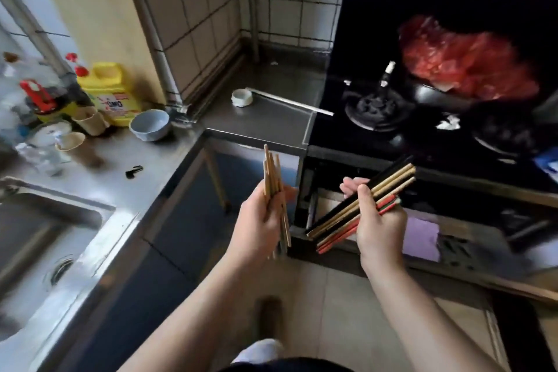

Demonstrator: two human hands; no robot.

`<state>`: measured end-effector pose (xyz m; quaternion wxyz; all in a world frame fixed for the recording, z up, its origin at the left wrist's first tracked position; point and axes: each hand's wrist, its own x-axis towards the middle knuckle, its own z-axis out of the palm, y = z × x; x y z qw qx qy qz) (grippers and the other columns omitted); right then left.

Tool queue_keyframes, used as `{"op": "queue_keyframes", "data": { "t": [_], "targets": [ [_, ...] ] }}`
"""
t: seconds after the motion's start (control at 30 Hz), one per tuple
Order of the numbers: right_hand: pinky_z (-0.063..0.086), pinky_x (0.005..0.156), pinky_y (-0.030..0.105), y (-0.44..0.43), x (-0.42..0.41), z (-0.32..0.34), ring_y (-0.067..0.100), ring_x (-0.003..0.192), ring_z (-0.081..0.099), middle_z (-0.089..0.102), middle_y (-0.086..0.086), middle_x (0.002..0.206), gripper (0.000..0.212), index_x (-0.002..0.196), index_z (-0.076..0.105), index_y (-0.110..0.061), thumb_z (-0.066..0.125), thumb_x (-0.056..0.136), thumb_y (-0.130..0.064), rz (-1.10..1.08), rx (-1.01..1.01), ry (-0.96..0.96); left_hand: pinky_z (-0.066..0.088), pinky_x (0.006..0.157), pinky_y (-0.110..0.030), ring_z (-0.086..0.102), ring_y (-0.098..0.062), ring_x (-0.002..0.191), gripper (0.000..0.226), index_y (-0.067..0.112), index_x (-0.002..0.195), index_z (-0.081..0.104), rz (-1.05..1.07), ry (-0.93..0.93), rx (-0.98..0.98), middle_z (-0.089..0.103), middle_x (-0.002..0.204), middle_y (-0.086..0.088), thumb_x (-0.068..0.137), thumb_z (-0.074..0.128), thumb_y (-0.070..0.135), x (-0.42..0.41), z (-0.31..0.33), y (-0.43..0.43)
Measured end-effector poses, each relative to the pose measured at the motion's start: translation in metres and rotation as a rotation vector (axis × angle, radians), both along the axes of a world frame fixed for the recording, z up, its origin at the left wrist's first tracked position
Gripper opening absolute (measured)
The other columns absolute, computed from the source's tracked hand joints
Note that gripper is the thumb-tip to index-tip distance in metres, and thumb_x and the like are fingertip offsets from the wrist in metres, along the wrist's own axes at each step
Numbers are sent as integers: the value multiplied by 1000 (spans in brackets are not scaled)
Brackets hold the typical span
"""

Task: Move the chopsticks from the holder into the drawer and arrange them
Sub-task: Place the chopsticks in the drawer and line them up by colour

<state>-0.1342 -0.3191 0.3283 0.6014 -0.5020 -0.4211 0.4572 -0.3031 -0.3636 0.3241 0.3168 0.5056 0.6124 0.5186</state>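
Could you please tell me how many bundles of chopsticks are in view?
2: wooden bundle in the left hand, mixed-colour bundle in the right hand; more may be hidden.

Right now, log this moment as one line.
left hand: holds pale wooden chopsticks | right hand: holds mixed-colour chopsticks | drawer: open

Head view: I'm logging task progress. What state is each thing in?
Left hand: grips pale chopsticks, near upright.
Right hand: grips mixed chopsticks, slanted.
Drawer: open.
Bowl: tilted, empty.
Burner: no flame visible.
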Motion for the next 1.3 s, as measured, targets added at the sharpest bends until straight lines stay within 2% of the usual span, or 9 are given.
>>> {"op": "queue_keyframes", "data": {
  "t": [0.17, 0.27, 0.53, 0.77, 0.87, 0.97, 1.07, 1.17, 1.3],
  "targets": [
    [49, 98, 52, 43, 73, -24, 20, 101, 71, 76, -3, 99, 21, 92, 73, -28, 53, 96, -25, -137, -77, -57, 50, 87, -22, 65, 1, 97, 35, 38, 97, 62, -159, 43, -18, 72, 100, 15, 100, 48, 6, 60, -18, 68],
    [52, 97, 44, 73, 106, -34, 15, 101, 71, 76, -3, 99, 19, 98, 70, -19, 51, 98, -19, -205, -105, -85, 46, 83, -8, 62, 8, 98, 28, 30, 103, 65, -226, 24, -60, 69, 100, 22, 101, 48, 9, 92, -31, 113],
    [51, 98, 40, 158, 195, -60, 12, 97, 72, 76, -1, 96, 18, 89, 71, -24, 54, 96, -19, -349, -213, -184, 44, 84, -7, 62, 6, 101, 21, 24, 109, 63, -342, -29, -240, 69, 103, 19, 103, 45, 14, 174, -80, 221],
    [48, 76, 4, 210, 236, -98, -15, 83, 64, 70, -19, 87, 18, 91, 70, -30, 54, 97, -24, -398, -376, -262, 39, 81, 0, 60, 8, 105, 22, 23, 111, 61, -427, 35, -368, 68, 109, 17, 103, 43, 13, 227, -136, 280],
    [50, 73, 8, 233, 249, -138, -13, 75, 63, 67, -24, 73, 24, 76, 64, -36, 57, 95, -24, -386, -438, -287, 39, 85, -2, 59, 4, 111, 20, 20, 113, 59, -428, 42, -440, 66, 107, 22, 103, 42, 14, 244, -176, 292],
    [51, 70, 20, 250, 258, -193, -6, 71, 64, 72, -12, 74, 16, 84, 71, -20, 60, 93, -27, -360, -517, -290, 42, 89, -9, 60, -1, 114, 20, 18, 114, 58, -407, 34, -513, 67, 108, 20, 103, 42, 14, 259, -221, 302],
    [50, 71, 13, 260, 258, -245, -1, 83, 69, 75, -4, 89, 23, 97, 71, -13, 57, 94, -31, -263, -598, -281, 49, 92, -26, 65, -7, 107, 19, 19, 111, 56, -381, 73, -548, 69, 113, 13, 103, 40, 14, 268, -267, 309],
    [47, 76, 5, 264, 254, -287, -10, 85, 66, 74, -13, 87, 18, 94, 71, -18, 55, 96, -27, -209, -638, -282, 49, 89, -25, 65, -6, 106, 18, 21, 107, 54, -363, 91, -598, 69, 112, 11, 102, 39, 12, 272, -311, 310],
    [53, 90, 22, 274, 244, -347, 0, 90, 70, 76, -7, 92, 20, 98, 71, -13, 54, 96, -22, -160, -663, -281, 53, 85, -27, 66, -9, 102, 19, 19, 112, 56, -357, 134, -665, 68, 111, 12, 103, 39, 15, 268, -362, 311]
  ]
}}
